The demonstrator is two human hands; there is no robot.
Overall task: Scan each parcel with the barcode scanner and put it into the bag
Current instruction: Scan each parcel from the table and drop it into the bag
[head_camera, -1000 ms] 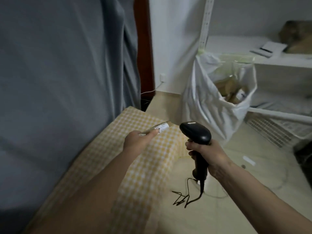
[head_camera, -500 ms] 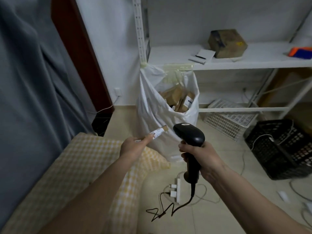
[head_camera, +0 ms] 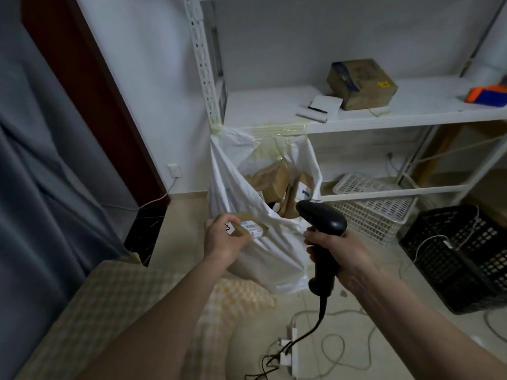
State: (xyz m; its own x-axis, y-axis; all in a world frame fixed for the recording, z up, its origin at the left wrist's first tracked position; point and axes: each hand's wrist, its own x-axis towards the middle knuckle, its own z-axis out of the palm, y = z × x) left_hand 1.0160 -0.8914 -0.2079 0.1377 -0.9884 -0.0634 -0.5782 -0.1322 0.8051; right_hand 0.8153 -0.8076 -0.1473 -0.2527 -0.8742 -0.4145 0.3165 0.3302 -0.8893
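- Left hand (head_camera: 223, 238) pinches a small brown parcel (head_camera: 247, 228), thumb on top and fingers underneath.
- Parcel is held in the air just in front of the bag's (head_camera: 241, 171) near wall, below the rim, label side up.
- Parcel's long axis runs left to right, free end pointing right toward the scanner (head_camera: 322, 234).
- Bag mouth lies up and to the right of the parcel; looks like the parcel must rise over the near rim and then drop in.
- Left hand is the nearer one to the bag mouth, and it already has the parcel, so it's the natural hand for the drop.
- Right hand (head_camera: 338, 246) is wrapped round the scanner handle, head tilted up-left, level with the bag's front edge.
- Scanner head is just right of the parcel, not touching; cannot tell whether it is aimed at the label.
- Bag hangs open, taped to the shelf (head_camera: 411, 116) edge, with several brown parcels already inside.
- Likely snag: the slack near wall of the bag could catch the parcel's leading end on the way in.
- Scanner cord (head_camera: 310, 330) trails down to the floor, well apart from the bag.
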